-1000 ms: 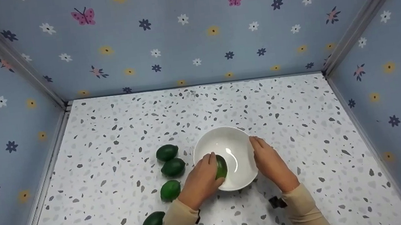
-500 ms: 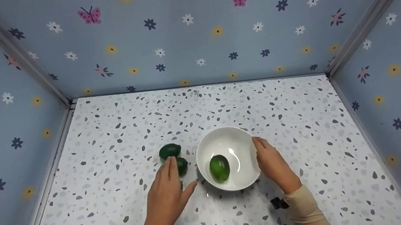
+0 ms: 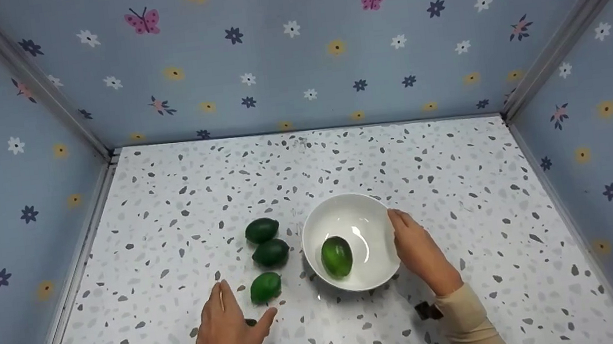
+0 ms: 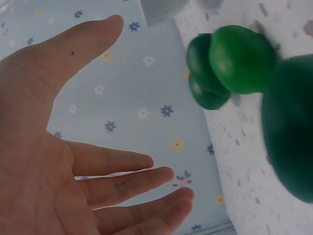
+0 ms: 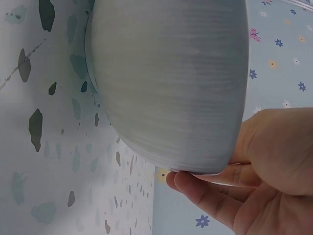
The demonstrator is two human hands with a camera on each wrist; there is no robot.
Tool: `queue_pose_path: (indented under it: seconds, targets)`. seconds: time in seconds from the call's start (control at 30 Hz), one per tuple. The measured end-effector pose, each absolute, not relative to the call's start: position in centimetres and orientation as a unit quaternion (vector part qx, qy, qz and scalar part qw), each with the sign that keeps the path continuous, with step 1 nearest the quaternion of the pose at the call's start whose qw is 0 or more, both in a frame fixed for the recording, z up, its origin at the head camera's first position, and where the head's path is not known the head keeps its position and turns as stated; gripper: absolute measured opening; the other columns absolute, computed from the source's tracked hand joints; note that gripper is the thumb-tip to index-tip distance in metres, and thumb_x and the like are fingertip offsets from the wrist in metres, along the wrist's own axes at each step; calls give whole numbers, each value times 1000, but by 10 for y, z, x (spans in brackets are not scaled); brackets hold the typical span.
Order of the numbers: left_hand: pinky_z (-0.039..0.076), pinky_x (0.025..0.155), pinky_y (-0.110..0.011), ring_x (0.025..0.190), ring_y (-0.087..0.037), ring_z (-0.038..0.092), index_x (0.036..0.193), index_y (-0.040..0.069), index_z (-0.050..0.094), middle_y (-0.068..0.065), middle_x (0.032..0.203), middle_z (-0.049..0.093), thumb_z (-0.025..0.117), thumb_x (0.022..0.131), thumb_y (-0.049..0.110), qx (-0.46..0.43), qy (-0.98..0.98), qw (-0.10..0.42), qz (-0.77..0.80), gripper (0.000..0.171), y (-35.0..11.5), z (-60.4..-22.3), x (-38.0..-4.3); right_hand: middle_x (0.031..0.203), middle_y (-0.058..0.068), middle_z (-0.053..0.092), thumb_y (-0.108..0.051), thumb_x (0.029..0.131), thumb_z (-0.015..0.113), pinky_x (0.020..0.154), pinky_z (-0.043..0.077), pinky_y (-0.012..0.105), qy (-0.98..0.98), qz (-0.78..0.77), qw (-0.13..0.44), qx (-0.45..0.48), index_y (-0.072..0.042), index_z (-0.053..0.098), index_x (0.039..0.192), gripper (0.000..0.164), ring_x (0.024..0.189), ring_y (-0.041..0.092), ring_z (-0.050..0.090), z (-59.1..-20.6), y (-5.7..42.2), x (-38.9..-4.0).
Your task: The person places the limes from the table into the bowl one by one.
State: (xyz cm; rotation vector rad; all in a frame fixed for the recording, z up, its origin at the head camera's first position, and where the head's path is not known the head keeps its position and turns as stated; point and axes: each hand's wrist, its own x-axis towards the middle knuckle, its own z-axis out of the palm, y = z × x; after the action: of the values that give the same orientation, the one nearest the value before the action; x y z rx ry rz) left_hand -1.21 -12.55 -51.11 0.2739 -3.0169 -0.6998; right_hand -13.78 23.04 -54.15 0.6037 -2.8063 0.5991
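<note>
My left hand (image 3: pixel 226 334) hovers over the table at the near left, fingers extended and thumb spread, holding nothing. Under it a large, smooth dark green fruit (image 4: pixel 293 127) is mostly hidden in the head view; the left wrist view shows it beside the hand. Three limes stand in a line just beyond: a brighter one (image 3: pixel 265 287), a dark one (image 3: pixel 271 253) and another dark one (image 3: pixel 262 230). A green mango (image 3: pixel 337 257) lies inside the white bowl (image 3: pixel 368 234). My right hand (image 3: pixel 422 254) touches the bowl's right outer side with its fingers extended.
The speckled white table (image 3: pixel 215 176) is bounded by blue flowered panels (image 3: pixel 306 68) at the back and both sides. A dark strap piece (image 3: pixel 428 311) shows beside the right sleeve (image 3: pixel 468 321).
My left hand has let go of the mango inside the bowl and moved left and back toward the large dark green fruit. The right hand has stayed at the bowl.
</note>
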Motion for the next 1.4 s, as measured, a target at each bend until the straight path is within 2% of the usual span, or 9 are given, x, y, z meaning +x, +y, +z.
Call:
queue_pose_path:
  seconds: [0.27,0.4,0.57,0.67,0.77,0.9,0.97,1.2,1.4]
  targets:
    - [47,85,-65,120,-55,47,144,-21,31,-39,144,36,81,74,57,155,-960,-83,-219,116,-132,-525,-7,132,29,53,16,90,58,95,50,50,-954,207,88,199,11,46,140,52,118,44,57,-542,231,-138]
    - [48,79,-66,109,-56,53,143,-22,30,-40,140,38,81,75,58,173,-953,-109,-226,116,-132,-532,-8,133,30,52,16,90,57,95,50,50,-954,207,89,198,12,47,140,50,118,44,57,-543,231,-138]
    - [49,83,-60,99,-54,58,139,-25,30,-44,131,41,81,76,54,185,-944,-132,-241,113,-134,-540,-10,133,30,52,15,91,56,95,50,49,-956,205,85,192,12,46,140,50,119,44,57,-544,230,-138]
    - [50,81,-59,95,-51,59,132,-26,37,-42,120,46,82,75,54,197,-942,-145,-231,108,-136,-542,-9,131,31,52,17,89,58,93,51,49,-954,199,100,202,13,46,139,51,117,44,58,-545,230,-137]
    - [52,73,-56,83,-46,61,117,-24,48,-35,103,51,83,72,56,203,-944,-147,-213,98,-138,-544,-6,128,31,54,20,87,59,90,52,48,-947,193,126,222,14,48,137,52,114,45,59,-546,230,-137]
    - [52,62,-50,70,-38,58,99,-18,55,-27,89,50,83,73,54,212,-941,-165,-207,82,-141,-545,0,126,30,55,20,86,59,90,53,47,-943,190,143,232,14,48,136,51,113,44,60,-546,231,-137]
    - [50,61,-48,70,-36,58,98,-17,56,-25,86,50,83,75,50,212,-938,-177,-211,76,-141,-545,0,127,30,55,20,86,59,91,52,47,-944,191,139,230,14,48,136,51,113,44,59,-546,231,-137]
    - [50,65,-49,73,-37,60,98,-16,60,-23,82,54,82,79,40,172,-948,-154,-219,63,-143,-544,-2,129,31,54,18,88,57,94,51,49,-946,203,122,221,13,48,137,51,116,45,58,-543,231,-138]
    - [48,62,-52,71,-37,59,102,-15,60,-22,84,53,83,78,42,166,-949,-130,-232,66,-141,-543,-1,129,32,54,17,89,56,94,50,50,-949,203,116,214,13,48,138,50,116,46,58,-543,230,-139]
